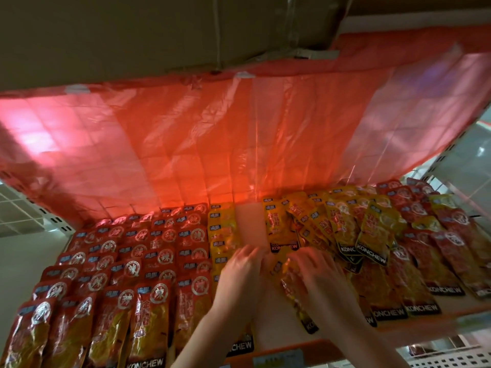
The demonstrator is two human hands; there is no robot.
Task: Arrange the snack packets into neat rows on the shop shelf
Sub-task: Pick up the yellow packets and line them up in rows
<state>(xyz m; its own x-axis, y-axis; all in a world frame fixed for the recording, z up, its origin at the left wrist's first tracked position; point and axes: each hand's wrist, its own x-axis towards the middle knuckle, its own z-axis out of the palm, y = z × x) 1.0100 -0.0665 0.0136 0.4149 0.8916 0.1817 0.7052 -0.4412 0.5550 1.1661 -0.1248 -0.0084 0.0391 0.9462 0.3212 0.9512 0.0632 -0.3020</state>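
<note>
Tidying step: both hands are working at the middle of the shelf [342,353], where the yellow packets meet a bare strip of shelf [249,224].
Left hand [240,277]: laid at the right edge of the neat yellow column [221,232]; motion blur hides its fingers, so I cannot tell whether they pinch anything or only press.
Right hand [316,277]: lying over a yellow packet [292,290] that sits askew, fingers spread across its top; whether they are closed on it I cannot tell.
Done side: the red packets [127,274] on the left lie in overlapping, even rows.
Undone side: the loose yellow heap [345,224] fans out at all angles, with more red packets [430,251] slumped beyond it on the right.
Backdrop: a red plastic sheet [239,134] hangs behind the stock.
Slip risk: the glossy packets overlap like shingles, so pulling one from under its neighbours would probably drag others out of line.
Edge risk: the front packets overhang the shelf lip, and a nudge from either forearm could tip them off.
Mixing risk: red and yellow lie tangled on the right, so a hasty sweep may carry the wrong colour into the yellow row.
</note>
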